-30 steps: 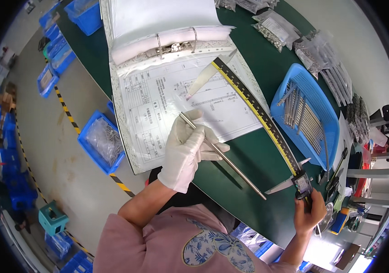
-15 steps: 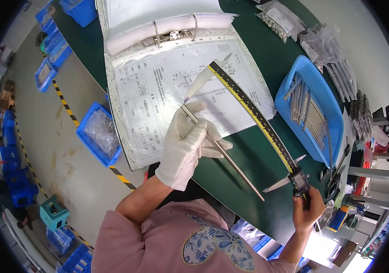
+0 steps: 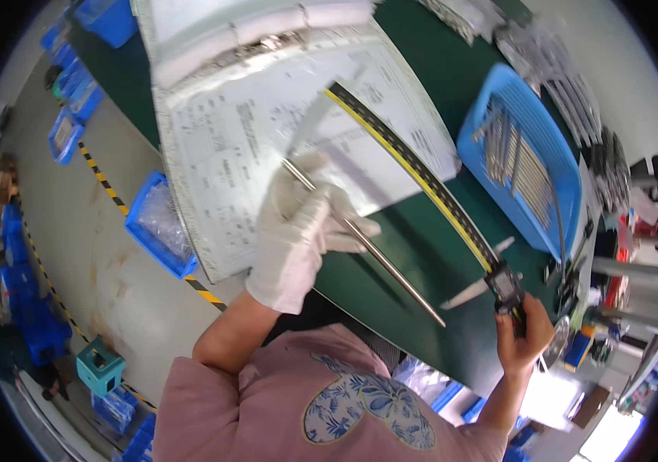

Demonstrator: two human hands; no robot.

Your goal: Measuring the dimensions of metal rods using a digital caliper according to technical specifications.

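Observation:
My left hand (image 3: 298, 227), in a white glove, grips a long thin metal rod (image 3: 379, 254) that slants down to the right over the green table (image 3: 413, 254). In my bare right hand (image 3: 524, 339) is the sliding head of a long digital caliper (image 3: 421, 181). Its black and yellow beam runs up and left across an open ring binder (image 3: 267, 100) of printed sheets. The caliper's jaws (image 3: 471, 289) point left, close to the rod's lower tip but apart from it.
A blue tray (image 3: 521, 146) of metal rods lies on the table at right, with bagged parts (image 3: 567, 69) behind it. Blue bins (image 3: 158, 223) with clear bags stand on the floor at left, beside yellow and black floor tape (image 3: 105, 181).
My left hand has slid up and right along the rod over the binder page. The caliper and my right hand have shifted slightly; the view has tilted a little.

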